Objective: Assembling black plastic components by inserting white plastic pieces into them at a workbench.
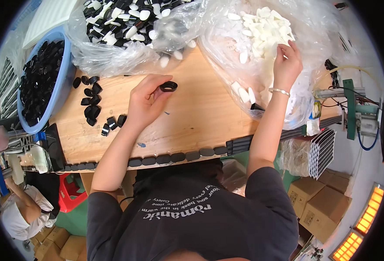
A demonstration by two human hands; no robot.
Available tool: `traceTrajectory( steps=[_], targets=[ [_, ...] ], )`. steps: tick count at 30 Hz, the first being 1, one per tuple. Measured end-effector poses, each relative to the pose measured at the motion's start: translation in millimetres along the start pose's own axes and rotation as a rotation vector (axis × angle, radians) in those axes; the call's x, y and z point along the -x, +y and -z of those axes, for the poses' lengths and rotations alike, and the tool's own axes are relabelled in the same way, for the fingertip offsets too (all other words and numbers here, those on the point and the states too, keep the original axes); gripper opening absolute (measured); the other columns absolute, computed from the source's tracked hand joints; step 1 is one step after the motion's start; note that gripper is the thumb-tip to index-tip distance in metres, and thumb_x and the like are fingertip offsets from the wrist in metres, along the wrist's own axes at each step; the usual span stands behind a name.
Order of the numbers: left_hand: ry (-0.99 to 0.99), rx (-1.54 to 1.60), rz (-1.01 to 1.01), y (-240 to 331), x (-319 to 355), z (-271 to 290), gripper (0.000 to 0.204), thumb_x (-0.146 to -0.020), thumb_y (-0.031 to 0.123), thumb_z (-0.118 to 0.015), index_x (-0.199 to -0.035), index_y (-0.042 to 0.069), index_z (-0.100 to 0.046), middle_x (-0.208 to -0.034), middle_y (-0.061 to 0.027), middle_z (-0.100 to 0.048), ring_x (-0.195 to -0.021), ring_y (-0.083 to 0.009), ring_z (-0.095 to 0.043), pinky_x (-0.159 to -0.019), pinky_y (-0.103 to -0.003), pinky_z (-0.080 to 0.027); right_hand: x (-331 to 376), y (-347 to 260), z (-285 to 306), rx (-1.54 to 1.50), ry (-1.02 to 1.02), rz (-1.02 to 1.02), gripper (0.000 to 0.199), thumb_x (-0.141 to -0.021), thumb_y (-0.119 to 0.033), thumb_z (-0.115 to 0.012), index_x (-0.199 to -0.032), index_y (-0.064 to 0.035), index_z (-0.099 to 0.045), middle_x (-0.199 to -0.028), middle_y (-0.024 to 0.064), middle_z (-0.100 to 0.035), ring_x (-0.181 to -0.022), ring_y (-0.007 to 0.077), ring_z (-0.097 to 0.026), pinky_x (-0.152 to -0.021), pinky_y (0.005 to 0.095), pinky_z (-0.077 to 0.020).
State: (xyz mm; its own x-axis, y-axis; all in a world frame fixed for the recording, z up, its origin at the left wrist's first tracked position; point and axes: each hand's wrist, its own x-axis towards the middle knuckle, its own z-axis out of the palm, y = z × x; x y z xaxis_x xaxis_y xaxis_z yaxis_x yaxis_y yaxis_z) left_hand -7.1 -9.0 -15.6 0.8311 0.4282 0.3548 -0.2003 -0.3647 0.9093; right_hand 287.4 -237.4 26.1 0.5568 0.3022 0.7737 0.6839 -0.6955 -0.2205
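Note:
My left hand (145,101) is closed over the wooden table, pinching a small black ring (169,89) between thumb and fingertips. The ring's opening faces up. On the right, my right hand (288,66) reaches to the near edge of a heap of small white oval pieces (268,32) lying on clear plastic. Its thumb and forefinger are drawn together; whether a piece is between them is too small to tell. Several loose black rings (95,88) lie on the table left of my left forearm.
A blue basin (67,65) of black rings stands at the left. Clear plastic (109,61) beneath mixed black and white pieces (126,19) lies at the back. Dark oval pieces (163,158) line the table's front edge. A green-framed device (351,108) stands right; another person (26,209) is lower left.

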Motion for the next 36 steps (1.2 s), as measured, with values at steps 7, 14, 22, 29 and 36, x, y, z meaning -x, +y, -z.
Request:
traceTrajectory(
  steps=[7,14,22,29,36],
  targets=[
    [0.003,0.138,0.167,-1.1,1.9,-3.9,0.04,-0.077,-0.01,-0.067,-0.114,-0.001,-0.059,-0.097,-0.004,-0.061,-0.076,-0.0052,-0.053,-0.071,-0.018,-0.045,0.5,-63.2,8.9,-0.915,-0.028,-0.337,0.024,-0.082,0.001,-0.069,-0.105,0.001,-0.064,-0.093,0.0099,-0.07,-0.078,0.0098,-0.066,-0.07,0.0218,-0.0535],
    [0.007,0.3,0.188,-0.7,-2.1,-7.0,0.04,-0.078,-0.01,-0.067,-0.115,-0.001,-0.056,-0.101,-0.0064,-0.063,-0.084,-0.0075,-0.059,-0.074,-0.02,-0.047,57.9,-169.3,6.0,-1.132,-0.436,-0.03,0.022,-0.079,0.008,-0.069,-0.099,0.0008,-0.066,-0.095,0.0063,-0.067,-0.085,0.0117,-0.065,-0.075,0.0231,-0.0543],
    [0.012,0.23,0.127,8.1,0.0,-3.4,0.046,-0.077,-0.009,-0.067,-0.12,0.0,-0.054,-0.101,-0.0064,-0.063,-0.088,-0.0089,-0.058,-0.075,-0.021,-0.046,64.9,-177.1,5.2,-1.107,-0.424,0.215,0.024,-0.076,0.009,-0.069,-0.097,-0.001,-0.065,-0.093,0.011,-0.069,-0.083,0.0193,-0.067,-0.074,0.0273,-0.055],
    [0.027,0.224,0.124,7.0,0.9,-1.8,0.047,-0.076,-0.008,-0.068,-0.12,0.0,-0.054,-0.1,-0.0055,-0.062,-0.083,-0.0077,-0.055,-0.074,-0.021,-0.045,63.9,-177.6,4.3,-1.11,-0.373,0.276,0.025,-0.075,0.009,-0.069,-0.096,-0.004,-0.065,-0.092,0.0109,-0.069,-0.081,0.0215,-0.068,-0.071,0.0279,-0.0546],
    [0.003,0.169,0.127,9.0,-0.2,0.4,0.049,-0.075,-0.007,-0.069,-0.121,0.001,-0.054,-0.1,-0.0054,-0.062,-0.083,-0.0073,-0.054,-0.074,-0.021,-0.044,62.4,-175.9,3.5,-1.128,-0.443,0.291,0.028,-0.075,0.008,-0.069,-0.099,-0.0036,-0.064,-0.091,0.0111,-0.068,-0.082,0.022,-0.067,-0.072,0.0288,-0.0536]
  ],
)
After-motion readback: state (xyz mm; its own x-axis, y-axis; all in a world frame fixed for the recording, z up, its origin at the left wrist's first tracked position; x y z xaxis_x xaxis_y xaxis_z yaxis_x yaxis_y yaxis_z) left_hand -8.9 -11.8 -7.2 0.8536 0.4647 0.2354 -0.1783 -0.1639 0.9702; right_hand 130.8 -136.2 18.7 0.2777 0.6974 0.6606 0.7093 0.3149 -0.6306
